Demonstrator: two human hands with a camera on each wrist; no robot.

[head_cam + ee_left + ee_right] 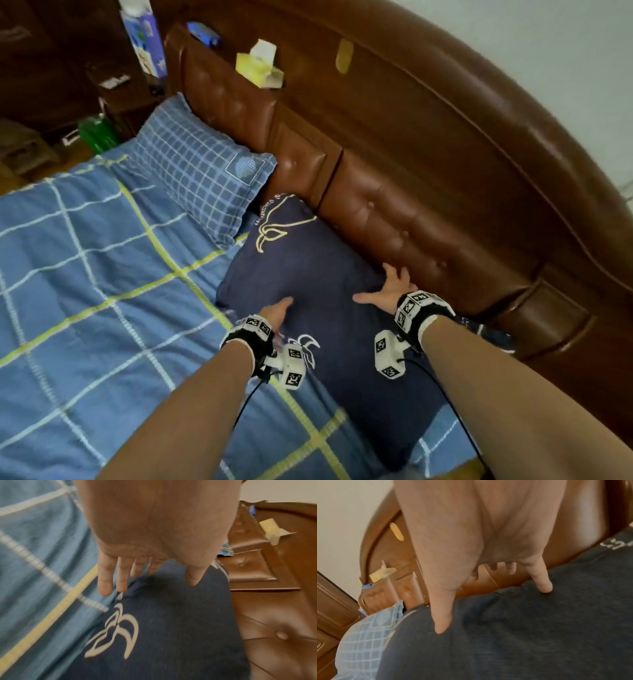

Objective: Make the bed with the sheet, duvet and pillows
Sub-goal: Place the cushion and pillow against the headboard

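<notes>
Nearest, both forearms reach in over the blue checked duvet [85, 274], which lies spread flat across the bed. Left hand [275, 310] rests flat on the near half of the navy pillow [329, 308], fingers [105, 580] straight and a little spread, gripping nothing. Right hand [390, 286] is also flat and splayed, pressing the pillow's far edge just beside the headboard [428, 205]; its thumb and little finger dent the fabric in the right wrist view, the other fingers mostly hidden.

Step in hand, judged: seating and smoothing the navy pillow at the head of the bed. To do it well, keep palms flat, push evenly toward the headboard so the back edge sits flush, then sweep outward to the corners to flatten creases. Don't bunch the duvet under the front edge.

Navy pillow lies flat on the duvet's top end, touching the headboard. Its long axis runs along the headboard, one short end toward the checked pillow [205, 178], the other toward the near bed edge. Embroidered motifs sit at both ends.

Checked pillow lies beyond, same line, its corner meeting the navy one. Farther still, a yellow tissue box [259, 66] sits on the headboard ledge.
</notes>
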